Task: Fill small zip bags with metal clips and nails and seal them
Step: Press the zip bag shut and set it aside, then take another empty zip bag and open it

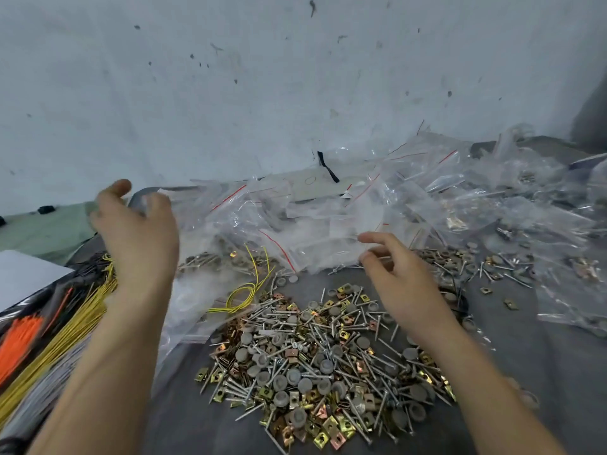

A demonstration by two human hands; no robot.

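A heap of nails, brass-coloured metal clips and grey round caps (312, 356) lies on the dark grey surface in front of me. Behind it sprawls a pile of clear small zip bags (328, 218) with red seal lines. My left hand (138, 231) is raised over the left end of that pile, blurred, fingers loosely curled, and I see nothing held in it. My right hand (400, 274) hovers at the near edge of the bags, index finger and thumb stretched apart towards a clear bag, not closed on it.
Bundles of yellow and orange wires (49, 323) lie at the left, with a white sheet (23, 274) behind them. A loose yellow wire loop (249, 290) sits between the heap and the bags. More bags holding hardware (558, 257) spread to the right. A stained white wall stands close behind.
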